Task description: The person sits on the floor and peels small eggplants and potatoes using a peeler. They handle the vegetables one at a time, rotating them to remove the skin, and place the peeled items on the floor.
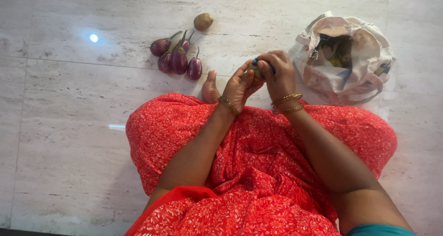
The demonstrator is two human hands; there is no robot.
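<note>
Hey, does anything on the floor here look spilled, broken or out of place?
Nothing stands out. The small purple eggplants lie grouped on the pale marble floor, a brown potato beside them, and the cloth bag sits open, unspilled.

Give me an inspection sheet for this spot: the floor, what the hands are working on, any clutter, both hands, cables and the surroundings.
Surface: pale marble floor, with a bright light reflection at upper left.
Job's things: a small brownish-green vegetable held between both hands; something blue shows beside it, too hidden to tell what.
Clutter: a cluster of small purple eggplants on the floor; one potato just beyond them; an open cloth bag with vegetables inside, at the right.
Hands: left hand and right hand both closed on the vegetable; bangles on both wrists.
Cables: nothing seen.
Surroundings: red patterned dress over crossed legs; one bare foot showing.
</note>
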